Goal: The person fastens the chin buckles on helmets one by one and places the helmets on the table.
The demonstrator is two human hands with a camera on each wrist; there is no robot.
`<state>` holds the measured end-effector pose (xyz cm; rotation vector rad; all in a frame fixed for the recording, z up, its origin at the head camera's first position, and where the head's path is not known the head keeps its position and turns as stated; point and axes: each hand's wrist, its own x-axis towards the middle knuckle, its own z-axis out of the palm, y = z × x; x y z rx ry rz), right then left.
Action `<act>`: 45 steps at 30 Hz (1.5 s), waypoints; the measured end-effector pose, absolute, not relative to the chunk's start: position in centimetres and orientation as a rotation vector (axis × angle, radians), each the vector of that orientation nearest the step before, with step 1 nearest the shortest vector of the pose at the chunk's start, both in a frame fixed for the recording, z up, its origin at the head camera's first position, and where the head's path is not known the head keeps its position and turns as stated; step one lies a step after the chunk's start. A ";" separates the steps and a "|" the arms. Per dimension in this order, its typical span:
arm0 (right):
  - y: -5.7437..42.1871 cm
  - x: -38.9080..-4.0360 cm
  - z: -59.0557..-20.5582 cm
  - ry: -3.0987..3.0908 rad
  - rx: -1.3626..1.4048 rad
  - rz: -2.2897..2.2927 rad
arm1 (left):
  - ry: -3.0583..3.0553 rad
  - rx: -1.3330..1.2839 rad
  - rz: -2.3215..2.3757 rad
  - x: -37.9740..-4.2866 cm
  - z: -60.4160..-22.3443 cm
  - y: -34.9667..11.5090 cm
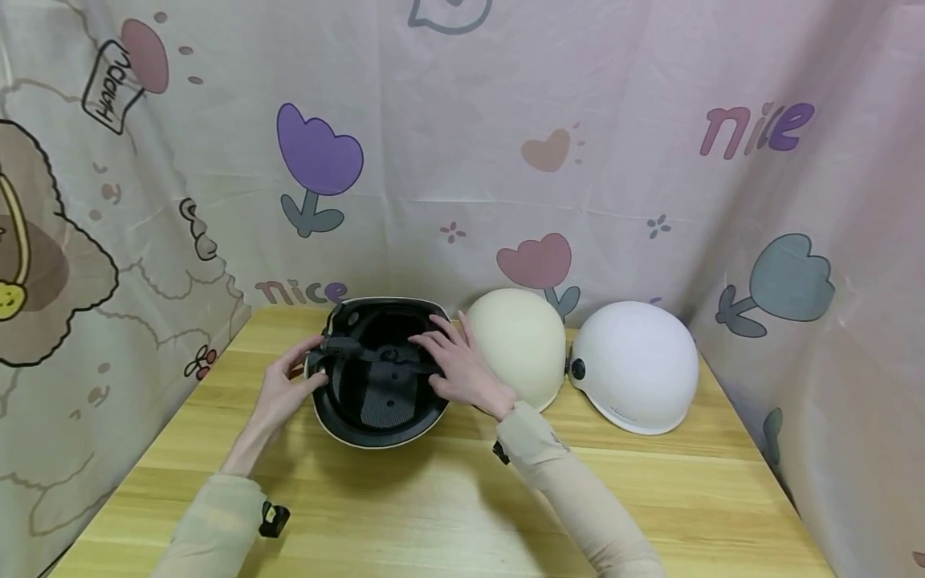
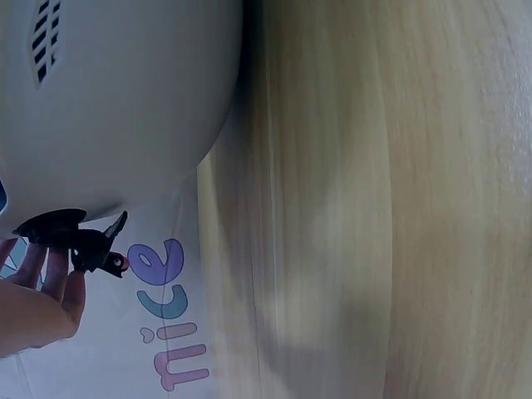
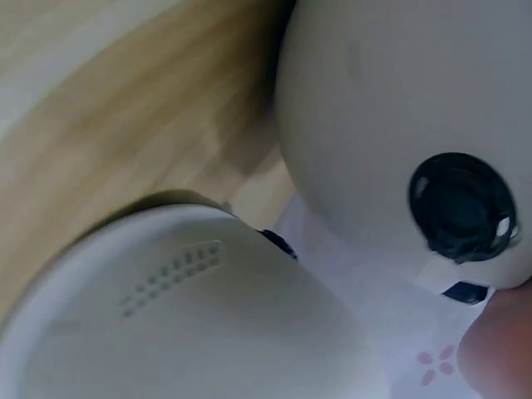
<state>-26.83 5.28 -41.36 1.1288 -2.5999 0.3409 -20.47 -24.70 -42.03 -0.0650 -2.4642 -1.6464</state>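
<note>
An upturned helmet (image 1: 379,440) rests on the table, its black padded inside and dark straps facing up. At its left rim my left hand (image 1: 284,385) grips the edge, thumb toward the inside. The left wrist view shows the curled fingers (image 2: 54,278) against a black fitting (image 2: 62,229) on the pale shell. My right hand (image 1: 466,365) lies over the right rim with fingers spread and reaching above the lining. In the right wrist view, a round black knob (image 3: 461,208) marks that side of the shell, and part of the hand (image 3: 499,341) is just below it.
A cream helmet (image 1: 516,345) stands dome up close beside my right hand. Right of it is a white helmet (image 1: 636,365), also dome up, with a black side knob. The wooden table (image 1: 433,514) backs onto a printed curtain (image 1: 448,144).
</note>
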 end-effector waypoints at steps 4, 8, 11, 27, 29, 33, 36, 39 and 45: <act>4.4 -26.8 -41.0 -2.655 1.058 0.121 | -2.457 -0.076 -1.649 -20.5 -42.0 -24.7; 3.5 -26.5 -40.6 -2.678 1.000 -0.058 | -2.441 -0.111 -1.643 -20.6 -42.1 -24.7; 2.8 -26.3 -40.3 -2.650 0.968 -0.139 | -2.436 -0.133 -1.632 -20.7 -42.1 -24.6; 2.7 -27.7 -40.1 -2.529 1.045 0.228 | -2.418 -0.135 -1.660 -20.9 -42.3 -25.0; 2.9 -27.8 -40.3 -2.505 1.068 0.275 | -2.415 -0.143 -1.655 -20.9 -42.3 -24.9; 3.2 -28.0 -40.7 -2.506 1.069 0.444 | -2.387 -0.137 -1.708 -20.9 -42.1 -24.5; 3.4 -28.2 -40.7 -2.530 1.033 0.644 | -2.349 -0.137 -1.778 -20.8 -42.2 -24.3; 3.7 -28.1 -40.6 -2.555 0.981 0.845 | -2.316 -0.158 -1.816 -20.8 -42.4 -24.3; 3.9 -27.8 -40.8 -2.548 0.959 0.978 | -2.276 -0.214 -1.836 -20.8 -42.4 -24.1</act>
